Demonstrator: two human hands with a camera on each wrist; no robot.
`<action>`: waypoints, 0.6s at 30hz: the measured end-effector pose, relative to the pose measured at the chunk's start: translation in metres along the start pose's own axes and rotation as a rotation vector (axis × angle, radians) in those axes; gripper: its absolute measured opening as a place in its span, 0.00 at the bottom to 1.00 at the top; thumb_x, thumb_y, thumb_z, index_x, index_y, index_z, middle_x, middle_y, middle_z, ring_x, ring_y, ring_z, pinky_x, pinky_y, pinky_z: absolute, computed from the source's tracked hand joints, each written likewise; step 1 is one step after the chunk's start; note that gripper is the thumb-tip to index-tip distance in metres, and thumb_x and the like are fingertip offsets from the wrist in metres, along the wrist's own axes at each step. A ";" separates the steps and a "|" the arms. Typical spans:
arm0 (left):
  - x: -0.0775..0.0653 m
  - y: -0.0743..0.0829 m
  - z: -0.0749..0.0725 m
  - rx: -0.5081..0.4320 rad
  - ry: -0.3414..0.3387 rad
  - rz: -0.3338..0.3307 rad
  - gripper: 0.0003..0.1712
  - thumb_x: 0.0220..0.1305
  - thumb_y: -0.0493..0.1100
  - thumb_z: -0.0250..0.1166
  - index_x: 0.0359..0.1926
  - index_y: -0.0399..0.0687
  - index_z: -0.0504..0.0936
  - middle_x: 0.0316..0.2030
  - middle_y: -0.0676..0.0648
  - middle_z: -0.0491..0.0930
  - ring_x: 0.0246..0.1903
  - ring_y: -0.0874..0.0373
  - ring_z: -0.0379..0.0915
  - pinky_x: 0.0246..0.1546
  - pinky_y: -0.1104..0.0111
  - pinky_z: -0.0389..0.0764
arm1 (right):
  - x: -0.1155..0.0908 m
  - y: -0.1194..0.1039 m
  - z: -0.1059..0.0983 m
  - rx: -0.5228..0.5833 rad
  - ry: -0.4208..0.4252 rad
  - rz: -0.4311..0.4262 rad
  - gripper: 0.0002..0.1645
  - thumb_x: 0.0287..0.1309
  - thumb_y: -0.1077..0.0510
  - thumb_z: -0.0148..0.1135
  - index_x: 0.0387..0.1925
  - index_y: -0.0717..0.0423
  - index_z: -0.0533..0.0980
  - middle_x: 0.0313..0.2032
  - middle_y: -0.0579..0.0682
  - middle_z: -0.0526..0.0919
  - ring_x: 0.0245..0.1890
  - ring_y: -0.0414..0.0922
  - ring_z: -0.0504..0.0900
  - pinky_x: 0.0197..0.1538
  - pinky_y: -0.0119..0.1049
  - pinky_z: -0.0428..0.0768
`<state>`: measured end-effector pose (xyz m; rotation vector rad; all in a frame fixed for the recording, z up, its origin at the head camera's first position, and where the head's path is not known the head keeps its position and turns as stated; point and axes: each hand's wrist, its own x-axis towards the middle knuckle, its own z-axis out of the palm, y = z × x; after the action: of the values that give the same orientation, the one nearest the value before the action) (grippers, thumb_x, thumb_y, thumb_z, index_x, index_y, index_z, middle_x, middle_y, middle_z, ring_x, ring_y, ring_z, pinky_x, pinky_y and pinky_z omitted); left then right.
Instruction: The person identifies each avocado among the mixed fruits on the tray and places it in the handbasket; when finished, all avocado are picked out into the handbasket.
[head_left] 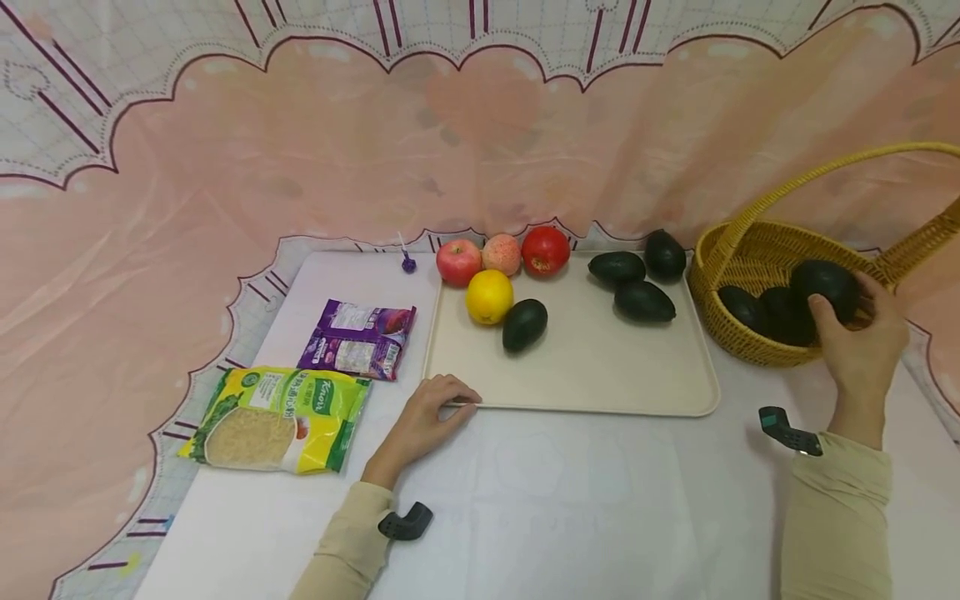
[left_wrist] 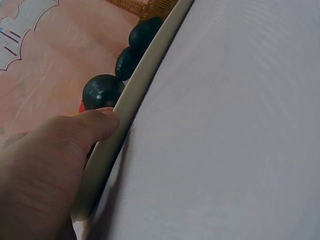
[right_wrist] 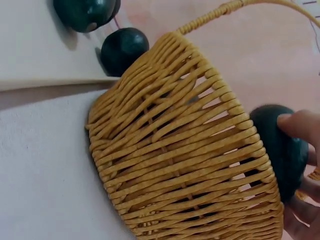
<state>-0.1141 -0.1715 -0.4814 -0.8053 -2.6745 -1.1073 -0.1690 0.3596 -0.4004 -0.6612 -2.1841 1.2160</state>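
Observation:
My right hand [head_left: 864, 333] holds a dark green avocado [head_left: 825, 288] at the basket's opening, thumb on one side and fingers round the other. The woven basket [right_wrist: 185, 150] has more dark avocados [head_left: 742, 310] inside. At the front left corner of the cream tray [head_left: 600, 375], my left hand [head_left: 429, 421] grips the rim; its thumb [left_wrist: 102, 122] lies along the edge in the left wrist view, and its other fingers are mostly hidden there. On the tray, one avocado [head_left: 525, 325] lies near the middle left and three more avocados [head_left: 645, 302] sit at the back right.
Along the tray's back left are a red apple [head_left: 459, 262], a peach [head_left: 502, 254], a pomegranate [head_left: 546, 252] and a yellow orange-like fruit [head_left: 490, 297]. Left of it lie a purple packet [head_left: 358, 340], a yellow Knorr bag [head_left: 281, 421] and a wrapped lollipop [head_left: 408, 262]. The basket's handle [head_left: 825, 171] arches high.

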 end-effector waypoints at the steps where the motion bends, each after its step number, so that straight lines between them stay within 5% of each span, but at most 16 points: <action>1: 0.000 0.000 0.000 0.002 0.000 0.001 0.09 0.58 0.41 0.67 0.40 0.60 0.83 0.37 0.61 0.80 0.41 0.66 0.72 0.45 0.67 0.69 | 0.001 0.001 0.000 -0.010 0.011 0.003 0.32 0.52 0.52 0.64 0.60 0.33 0.70 0.48 0.32 0.73 0.42 0.25 0.68 0.50 0.21 0.68; 14: 0.001 0.000 0.000 -0.002 -0.007 -0.001 0.08 0.60 0.43 0.66 0.40 0.61 0.83 0.37 0.62 0.80 0.40 0.67 0.72 0.45 0.68 0.69 | 0.014 0.011 0.005 -0.111 0.113 0.043 0.30 0.52 0.44 0.61 0.60 0.37 0.72 0.48 0.29 0.68 0.47 0.24 0.65 0.57 0.25 0.65; 18: 0.001 0.000 0.000 -0.003 -0.011 -0.011 0.08 0.60 0.43 0.66 0.40 0.62 0.83 0.37 0.62 0.80 0.40 0.68 0.72 0.45 0.68 0.69 | 0.016 0.012 0.007 -0.155 0.108 0.060 0.32 0.54 0.43 0.59 0.62 0.42 0.69 0.54 0.37 0.70 0.57 0.35 0.66 0.64 0.33 0.63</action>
<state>-0.1146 -0.1714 -0.4811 -0.8001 -2.6904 -1.1135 -0.1838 0.3718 -0.4103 -0.8421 -2.1966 1.0222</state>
